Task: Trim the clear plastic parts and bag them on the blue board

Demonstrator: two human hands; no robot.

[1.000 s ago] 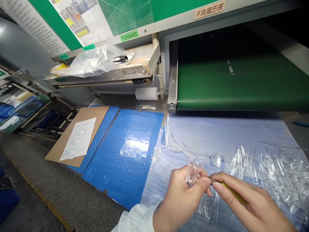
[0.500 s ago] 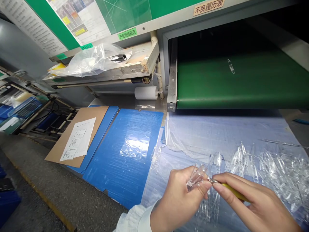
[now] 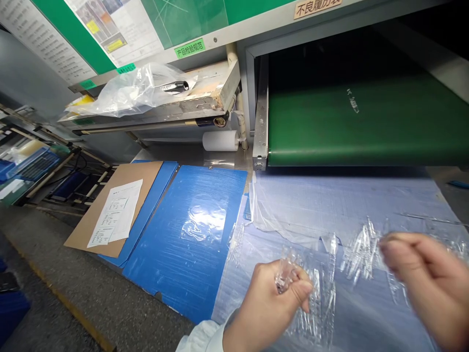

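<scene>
My left hand (image 3: 262, 298) is closed around a small bunch of clear plastic pieces (image 3: 286, 274), whose ends stick out above the fingers. My right hand (image 3: 430, 283), smeared by motion, is apart from it at the right with its fingers curled. What it holds, if anything, is hidden. Just beyond the left hand, several long clear plastic pieces (image 3: 326, 288) lie on the bluish sheet (image 3: 293, 195). Another group of clear pieces (image 3: 361, 254) lies between the hands, and more show behind the right hand.
A blue board (image 3: 172, 254) lies left of the sheet, beside brown cardboard with white papers (image 3: 117, 212). A green conveyor belt (image 3: 366, 127) stands behind the work surface. Above the boards, a shelf (image 3: 205, 100) holds a clear plastic bag (image 3: 135, 90).
My right hand has moved right, away from my left hand. The yellow-handled tool it held is out of sight now. My left hand still grips the clear pieces.
</scene>
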